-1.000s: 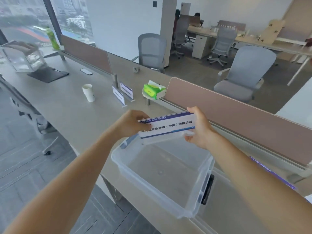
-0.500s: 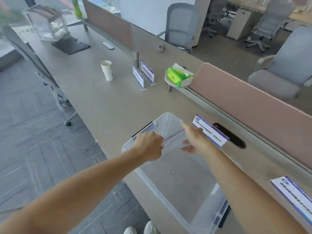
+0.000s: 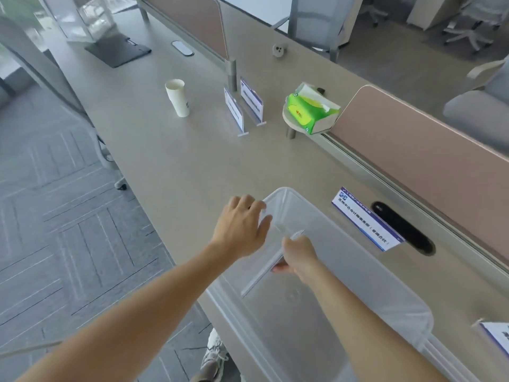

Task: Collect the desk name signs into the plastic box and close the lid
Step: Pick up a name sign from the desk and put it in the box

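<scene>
The clear plastic box (image 3: 344, 244) stands open at the desk's near edge. My right hand (image 3: 298, 256) is inside it, gripping a desk name sign (image 3: 261, 277) that is seen edge-on and slants down toward the box floor. My left hand (image 3: 242, 227) hovers at the box's left rim with relaxed fingers and holds nothing. Another name sign (image 3: 366, 219) lies on the desk just beyond the box. Two more signs (image 3: 234, 111) (image 3: 252, 99) stand upright farther back. A further sign (image 3: 495, 337) shows at the right edge.
A white paper cup (image 3: 177, 97) stands left of the upright signs. A green tissue box (image 3: 311, 110) sits on a small round shelf by the pink divider (image 3: 427, 166). A black cable slot (image 3: 402, 227) lies behind the nearest sign. The desk edge drops to the floor on the left.
The sign has gone down from above the box into it. My left hand has let go of its end, and only my right hand holds it now. The view has tilted downward.
</scene>
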### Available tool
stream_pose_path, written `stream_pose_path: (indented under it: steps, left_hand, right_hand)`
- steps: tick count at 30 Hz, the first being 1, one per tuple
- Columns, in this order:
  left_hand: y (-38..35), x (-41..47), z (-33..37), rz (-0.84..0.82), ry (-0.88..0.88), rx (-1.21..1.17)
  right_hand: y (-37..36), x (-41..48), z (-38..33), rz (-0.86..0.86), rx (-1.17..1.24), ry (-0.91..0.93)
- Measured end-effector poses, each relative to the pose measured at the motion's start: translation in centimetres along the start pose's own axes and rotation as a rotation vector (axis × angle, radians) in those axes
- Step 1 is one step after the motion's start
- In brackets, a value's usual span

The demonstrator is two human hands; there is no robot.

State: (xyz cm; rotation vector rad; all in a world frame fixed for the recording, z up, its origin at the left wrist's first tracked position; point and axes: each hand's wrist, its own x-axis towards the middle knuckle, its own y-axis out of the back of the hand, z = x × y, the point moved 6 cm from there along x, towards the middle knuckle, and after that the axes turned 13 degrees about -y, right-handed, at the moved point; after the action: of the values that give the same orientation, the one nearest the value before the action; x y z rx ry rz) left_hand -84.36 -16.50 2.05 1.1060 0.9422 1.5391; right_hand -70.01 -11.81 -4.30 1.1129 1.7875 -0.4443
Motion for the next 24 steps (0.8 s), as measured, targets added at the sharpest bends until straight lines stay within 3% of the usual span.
stream_pose_path:
  steps: [6, 12, 16, 24]
  left_hand:
    - [-3.0, 1.9, -5.7, -0.298, 0.252, -0.216]
    - [-4.4, 1.8, -6.3, -0.272, 0.320, -0.503]
    - [-5.4, 1.7, -6.4, -0.379, 0.326, -0.553]
    - [-6.0, 1.9, -6.8, -0.401, 0.325, -0.606]
  right_hand:
    - [-1.8, 2.3, -0.2, 0.062, -0.023, -0.069]
    - [-3.5, 4.2, -0.3, 0.047, -0.037, -0.081]
    - [-4.1, 5.4, -0.5, 0.039, -0.003, -0.077]
    - [-4.6, 5.9, -1.3, 0.002, 0.030, -0.077]
